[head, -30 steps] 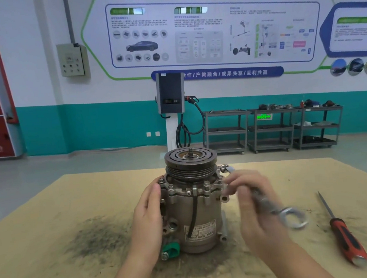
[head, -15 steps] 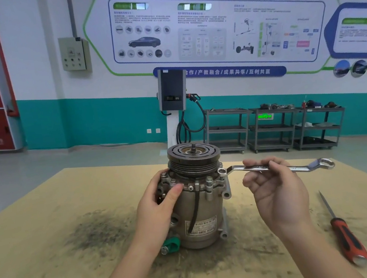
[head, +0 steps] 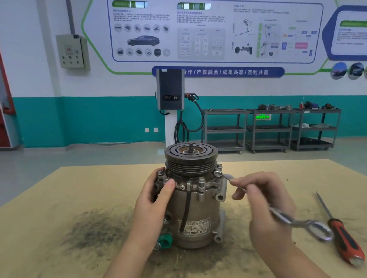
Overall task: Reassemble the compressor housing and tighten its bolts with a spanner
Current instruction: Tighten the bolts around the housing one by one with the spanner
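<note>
- Tan wooden table point(head: 50, 222) with a dark, dirty patch point(head: 92, 231) on it, just left of the machine.
- The grey metal compressor point(head: 196, 208) stands upright in the middle of the table, with a dark round grooved pulley point(head: 191, 158) on top.
- The left hand point(head: 155, 201) holds the compressor's left side, fingers wrapped round the back and thumb pressed on the front near the bolts.
- The right hand point(head: 267, 204) grips a shiny silver spanner point(head: 285, 216) in curled fingers. The spanner's far ring end sits on a bolt point(head: 217, 173) at the right rim of the housing, and its near end points toward the person.
- A screwdriver with a red and black handle point(head: 346, 239) lies on the table, just right of the spanner.
</note>
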